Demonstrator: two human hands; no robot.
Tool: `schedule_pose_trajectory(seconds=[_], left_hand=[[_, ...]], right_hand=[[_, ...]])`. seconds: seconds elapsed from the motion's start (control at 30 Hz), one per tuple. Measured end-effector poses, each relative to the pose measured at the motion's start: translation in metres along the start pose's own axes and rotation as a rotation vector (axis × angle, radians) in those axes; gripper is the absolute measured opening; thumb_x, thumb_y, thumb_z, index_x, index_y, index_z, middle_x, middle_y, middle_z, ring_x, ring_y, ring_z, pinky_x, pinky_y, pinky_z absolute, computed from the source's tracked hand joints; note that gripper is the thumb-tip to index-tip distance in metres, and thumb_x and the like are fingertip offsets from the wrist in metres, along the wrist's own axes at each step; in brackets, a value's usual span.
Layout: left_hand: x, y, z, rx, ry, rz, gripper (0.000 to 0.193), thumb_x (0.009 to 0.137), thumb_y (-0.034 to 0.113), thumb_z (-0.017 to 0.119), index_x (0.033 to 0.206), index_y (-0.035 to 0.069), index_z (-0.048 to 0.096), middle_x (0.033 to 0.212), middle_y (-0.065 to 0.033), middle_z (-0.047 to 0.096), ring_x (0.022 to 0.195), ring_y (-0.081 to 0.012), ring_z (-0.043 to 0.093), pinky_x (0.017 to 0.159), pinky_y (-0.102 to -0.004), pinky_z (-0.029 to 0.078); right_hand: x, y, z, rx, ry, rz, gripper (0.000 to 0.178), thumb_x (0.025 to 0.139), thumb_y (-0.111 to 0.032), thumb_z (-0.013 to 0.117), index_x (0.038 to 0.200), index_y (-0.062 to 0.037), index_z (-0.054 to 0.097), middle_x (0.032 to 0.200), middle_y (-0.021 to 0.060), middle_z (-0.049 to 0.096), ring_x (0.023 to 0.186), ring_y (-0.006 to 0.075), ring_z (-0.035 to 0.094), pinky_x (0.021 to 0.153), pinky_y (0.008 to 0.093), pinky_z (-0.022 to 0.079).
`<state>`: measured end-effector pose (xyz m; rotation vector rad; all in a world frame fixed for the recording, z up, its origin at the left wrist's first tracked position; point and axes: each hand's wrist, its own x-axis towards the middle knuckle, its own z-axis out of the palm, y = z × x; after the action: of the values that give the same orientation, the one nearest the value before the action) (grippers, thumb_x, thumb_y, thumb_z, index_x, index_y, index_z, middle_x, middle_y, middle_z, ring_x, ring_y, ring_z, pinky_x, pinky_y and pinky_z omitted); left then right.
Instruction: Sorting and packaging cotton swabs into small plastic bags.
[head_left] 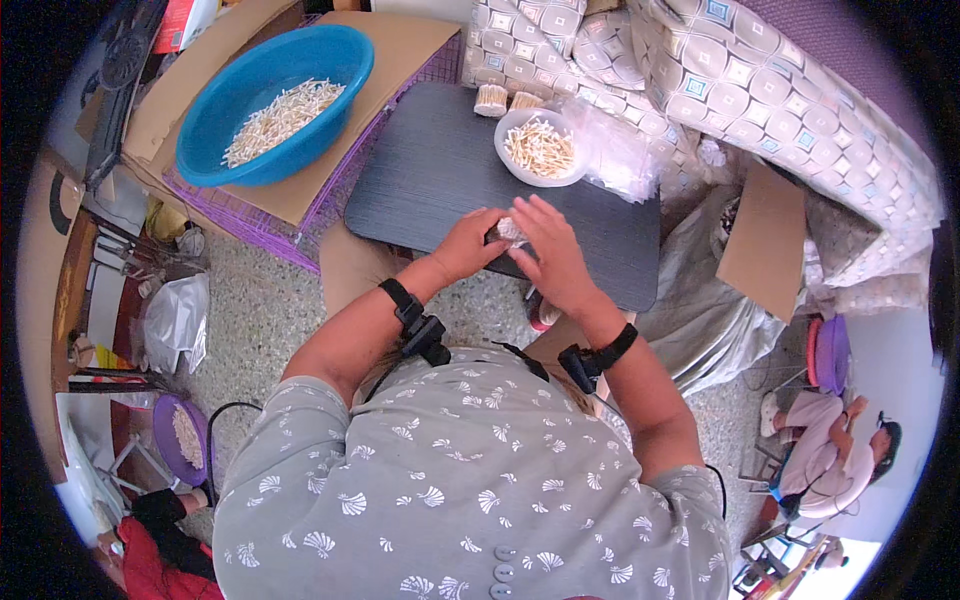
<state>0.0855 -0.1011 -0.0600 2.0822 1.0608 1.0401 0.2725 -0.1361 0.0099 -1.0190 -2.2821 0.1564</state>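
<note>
above the dark wood-grained table (pixel 430 150), the left hand (pixel 468 244) grips a round white-topped bundle (pixel 511 232), apparently cotton swabs, the right hand (pixel 551 256) spread just beside it; a loosened left grip could scatter them

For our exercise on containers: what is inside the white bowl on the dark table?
The white bowl holds a loose heap of white-tipped tan sticks, apparently cotton swabs. The heap hides the bowl's bottom and its own lower layers.
</note>
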Motion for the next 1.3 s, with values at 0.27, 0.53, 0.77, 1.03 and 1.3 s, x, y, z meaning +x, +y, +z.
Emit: schedule_pose_trajectory(seconds=[0.27, 0.53, 0.77, 1.03, 1.3], left_hand=[[-0.002, -0.007, 0.001, -0.009, -0.027, 0.054, 0.035, 0.078, 0.017, 0.067, 0.111, 0.007, 0.058, 0.1, -0.0146, 0.063, 0.1, -0.0357, 0.056, 0.096, -0.0448, 0.04], [-0.002, -0.007, 0.007, 0.037, -0.02, -0.022, 0.04, 0.08, 0.022, 0.067, 0.118, 0.009, 0.058, 0.11, -0.014, 0.063, 0.107, -0.0331, 0.057, 0.108, -0.0463, 0.03], [-0.001, 0.003, 0.002, 0.001, -0.087, -0.05, 0.043, 0.081, 0.025, 0.067, 0.119, 0.007, 0.058, 0.117, -0.0143, 0.061, 0.113, -0.0312, 0.055, 0.109, -0.045, 0.029], [-0.003, -0.008, 0.007, 0.035, -0.098, -0.027, 0.04, 0.082, 0.027, 0.066, 0.116, 0.008, 0.06, 0.121, -0.0133, 0.06, 0.116, -0.0308, 0.052, 0.109, -0.0439, 0.029], [-0.002, 0.0, 0.004, 0.078, -0.089, -0.114, 0.041, 0.083, 0.029, 0.065, 0.117, 0.007, 0.059, 0.122, -0.0138, 0.059, 0.118, -0.0353, 0.05, 0.109, -0.0439, 0.028]], right_hand=[[0.006, -0.008, 0.001, -0.053, -0.05, -0.043, 0.055, 0.077, -0.015, 0.067, 0.128, -0.0038, 0.049, 0.139, 0.013, 0.045, 0.129, 0.0354, 0.039, 0.102, 0.0462, 0.035], [-0.006, 0.001, 0.003, -0.043, -0.119, -0.015, 0.053, 0.079, -0.016, 0.065, 0.129, -0.0062, 0.049, 0.139, 0.0122, 0.045, 0.13, 0.033, 0.039, 0.102, 0.0462, 0.035], [0.002, 0.008, -0.013, 0.089, 0.074, 0.118, 0.05, 0.079, -0.006, 0.065, 0.127, -0.0066, 0.051, 0.13, 0.0138, 0.052, 0.121, 0.0343, 0.047, 0.1, 0.0416, 0.039], [-0.011, 0.032, -0.007, 0.231, 0.043, 0.34, 0.016, 0.084, -0.012, 0.061, 0.098, -0.0058, 0.061, 0.099, 0.0127, 0.062, 0.097, 0.0329, 0.057, 0.084, 0.0408, 0.045], [-0.008, 0.038, 0.005, 0.413, 0.054, 0.486, 0.018, 0.085, -0.014, 0.061, 0.099, -0.0047, 0.062, 0.097, 0.0129, 0.063, 0.092, 0.0313, 0.061, 0.077, 0.0365, 0.048]])
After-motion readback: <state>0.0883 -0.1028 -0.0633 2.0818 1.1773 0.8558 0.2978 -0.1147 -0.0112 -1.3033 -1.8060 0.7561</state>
